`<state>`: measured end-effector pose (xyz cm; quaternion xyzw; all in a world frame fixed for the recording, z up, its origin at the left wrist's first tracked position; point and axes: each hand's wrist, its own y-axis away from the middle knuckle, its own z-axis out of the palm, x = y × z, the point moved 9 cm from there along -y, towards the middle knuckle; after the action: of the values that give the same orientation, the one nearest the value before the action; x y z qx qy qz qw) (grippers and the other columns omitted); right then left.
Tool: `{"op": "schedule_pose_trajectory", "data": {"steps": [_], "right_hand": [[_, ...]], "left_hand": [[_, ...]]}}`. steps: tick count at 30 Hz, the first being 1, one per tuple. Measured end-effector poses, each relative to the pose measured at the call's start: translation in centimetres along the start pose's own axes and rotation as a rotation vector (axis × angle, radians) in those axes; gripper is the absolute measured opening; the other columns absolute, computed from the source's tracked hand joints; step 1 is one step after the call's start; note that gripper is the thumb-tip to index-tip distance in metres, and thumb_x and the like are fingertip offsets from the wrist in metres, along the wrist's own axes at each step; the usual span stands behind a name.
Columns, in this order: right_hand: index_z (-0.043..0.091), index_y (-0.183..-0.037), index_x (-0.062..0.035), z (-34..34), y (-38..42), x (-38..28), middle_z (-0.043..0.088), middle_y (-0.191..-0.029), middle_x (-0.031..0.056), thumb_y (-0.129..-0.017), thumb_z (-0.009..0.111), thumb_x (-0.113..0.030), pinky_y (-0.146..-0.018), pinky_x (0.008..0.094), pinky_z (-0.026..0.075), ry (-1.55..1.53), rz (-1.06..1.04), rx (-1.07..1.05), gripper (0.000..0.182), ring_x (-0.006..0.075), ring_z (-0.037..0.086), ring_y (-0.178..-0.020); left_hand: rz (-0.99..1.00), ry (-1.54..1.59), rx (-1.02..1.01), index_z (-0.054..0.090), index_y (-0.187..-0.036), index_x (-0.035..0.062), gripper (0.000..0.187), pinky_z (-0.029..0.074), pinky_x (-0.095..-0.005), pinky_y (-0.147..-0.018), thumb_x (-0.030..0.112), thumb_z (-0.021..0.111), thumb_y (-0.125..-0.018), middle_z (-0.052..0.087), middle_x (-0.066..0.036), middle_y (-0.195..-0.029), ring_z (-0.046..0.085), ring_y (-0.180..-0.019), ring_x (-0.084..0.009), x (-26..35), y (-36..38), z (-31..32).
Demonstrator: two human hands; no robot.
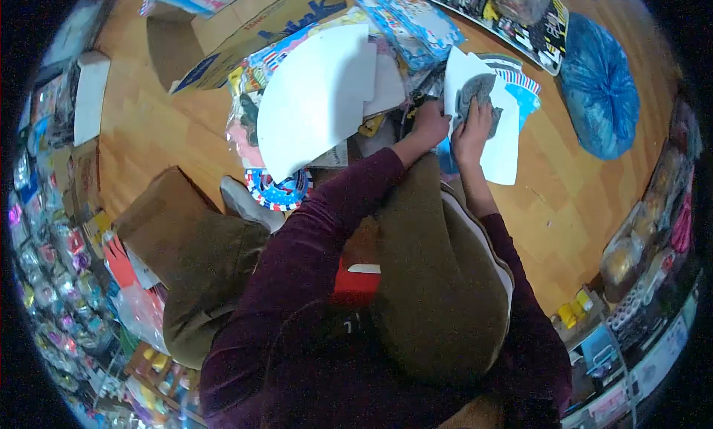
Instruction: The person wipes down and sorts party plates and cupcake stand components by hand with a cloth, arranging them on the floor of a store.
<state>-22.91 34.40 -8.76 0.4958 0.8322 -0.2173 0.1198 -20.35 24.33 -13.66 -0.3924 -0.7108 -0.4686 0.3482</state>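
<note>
My right hand (473, 138) presses a crumpled grey cloth (475, 90) against a white card sheet (505, 151). The fingers lie over the cloth. At the sheet's left edge, my left hand (429, 125) is closed, its fingertips pinching the edge. Beneath and behind the sheet, striped and blue printed pieces (529, 99) stick out. Left of my hands lies a large white fan-shaped card (316, 95), overlapping a pile of colourful printed packets. A round red, white and blue piece (278, 190) sits below it, close to my foot.
An open cardboard box (245, 35) stands at the back left. Blue printed packets (416, 24) lie at the top, near a black-and-yellow printed tray (531, 32). A tied blue plastic bag (600, 87) rests on the wooden floor at right. Wrapped goods (63, 288) line the left side.
</note>
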Motion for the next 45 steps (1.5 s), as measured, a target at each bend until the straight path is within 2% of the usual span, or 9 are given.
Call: {"op": "schedule_pose_trajectory", "data": {"steps": [10, 13, 15, 18, 25, 32, 36, 40, 45], "right_hand": [[0.047, -0.107, 0.0048, -7.5, 7.5, 13.0, 0.050, -0.101, 0.0217, -0.063, 0.046, 0.000, -0.087, 0.0390, 0.034, -0.056, 0.404, 0.179, 0.044, 0.0357, 0.046, -0.097], [0.048, -0.106, 0.0058, -9.7, 8.1, 14.2, 0.054, -0.099, 0.0190, -0.069, 0.044, -0.004, -0.083, 0.0337, 0.038, -0.201, 0.547, 0.294, 0.038, 0.0287, 0.052, -0.094], [0.048, -0.106, 0.0061, -10.2, 8.1, 14.6, 0.055, -0.099, 0.0191, -0.069, 0.044, -0.004, -0.083, 0.0332, 0.039, -0.158, 0.585, 0.301, 0.038, 0.0280, 0.053, -0.092], [0.048, -0.105, 0.0070, -8.9, 7.4, 15.3, 0.056, -0.096, 0.0185, -0.069, 0.047, -0.005, -0.080, 0.0322, 0.040, -0.209, 0.567, 0.328, 0.038, 0.0252, 0.054, -0.089], [0.047, -0.106, 0.0060, -5.0, 5.9, 15.5, 0.055, -0.098, 0.0206, -0.063, 0.069, -0.023, -0.077, 0.0335, 0.042, -0.243, 0.756, 0.183, 0.056, 0.0302, 0.055, -0.089], [0.055, -0.090, 0.0069, -3.2, 6.9, 17.3, 0.060, -0.082, 0.0173, -0.059, 0.072, -0.015, -0.067, 0.0315, 0.046, -0.461, 0.865, 0.070, 0.041, 0.0237, 0.059, -0.072], [0.054, -0.092, 0.0054, -5.4, 6.1, 15.3, 0.060, -0.082, 0.0155, -0.065, 0.066, -0.009, -0.061, 0.0310, 0.046, -0.457, 0.865, 0.155, 0.032, 0.0221, 0.058, -0.068], [0.047, -0.101, 0.0010, -7.7, 6.7, 16.8, 0.056, -0.078, 0.0116, -0.075, 0.053, 0.003, -0.046, 0.0296, 0.044, -0.926, 0.934, 0.422, 0.027, 0.0207, 0.056, -0.061], [0.047, -0.098, -0.0018, -8.1, 7.3, 16.9, 0.056, -0.078, 0.0090, -0.077, 0.054, -0.002, -0.049, 0.0285, 0.044, -1.426, 0.999, 0.455, 0.022, 0.0200, 0.053, -0.058]], "left_hand": [[0.484, -0.186, 0.068, 0.051, -0.095, 0.0028, 0.022, 0.042, -0.0448, -0.070, 0.014, 0.050, -0.076, 0.056, -0.021, -0.084, 0.053, -0.079, -0.0377, 17.0, 4.0, -11.2], [0.656, -0.033, 0.278, 0.055, -0.087, 0.0014, 0.014, 0.045, -0.0331, -0.058, 0.005, 0.051, -0.074, 0.057, -0.013, -0.073, 0.057, -0.067, -0.0241, 19.9, 6.3, -23.9], [0.601, -0.202, 0.300, 0.047, -0.111, -0.0011, 0.030, 0.040, -0.0246, -0.081, 0.003, 0.048, -0.082, 0.054, -0.009, -0.103, 0.050, -0.094, -0.0150, 20.4, 6.3, -30.1], [0.418, -0.135, 0.204, 0.050, -0.107, -0.0043, 0.027, 0.038, -0.0238, -0.079, 0.007, 0.047, -0.082, 0.055, -0.006, -0.098, 0.049, -0.091, -0.0120, 16.5, 4.7, -32.3], [0.354, -0.508, 0.245, 0.056, -0.092, 0.0027, 0.017, 0.042, -0.0318, -0.066, 0.011, 0.053, -0.077, 0.057, -0.020, -0.077, 0.055, -0.070, -0.0282, 3.4, -0.4, -29.0], [0.402, -0.933, 0.623, 0.054, -0.097, 0.0023, 0.024, 0.043, -0.0374, -0.068, 0.012, 0.055, -0.075, 0.055, -0.018, -0.091, 0.056, -0.077, -0.0323, 7.1, 2.4, -27.3], [0.257, -0.060, 0.175, 0.052, -0.100, 0.0020, 0.028, 0.045, -0.0339, -0.070, 0.015, 0.057, -0.075, 0.056, -0.014, -0.094, 0.056, -0.083, -0.0244, 7.2, 3.4, -18.0], [0.094, 0.023, -0.299, 0.045, -0.108, -0.0024, 0.040, 0.045, -0.0330, -0.071, 0.018, 0.058, -0.077, 0.055, -0.016, -0.094, 0.056, -0.084, -0.0209, 5.3, 4.5, -5.5], [-0.121, 0.409, -0.456, 0.040, -0.110, -0.0064, 0.042, 0.048, -0.0310, -0.064, 0.017, 0.056, -0.079, 0.054, -0.016, -0.094, 0.058, -0.080, -0.0227, 2.8, 5.1, -0.1]]}}
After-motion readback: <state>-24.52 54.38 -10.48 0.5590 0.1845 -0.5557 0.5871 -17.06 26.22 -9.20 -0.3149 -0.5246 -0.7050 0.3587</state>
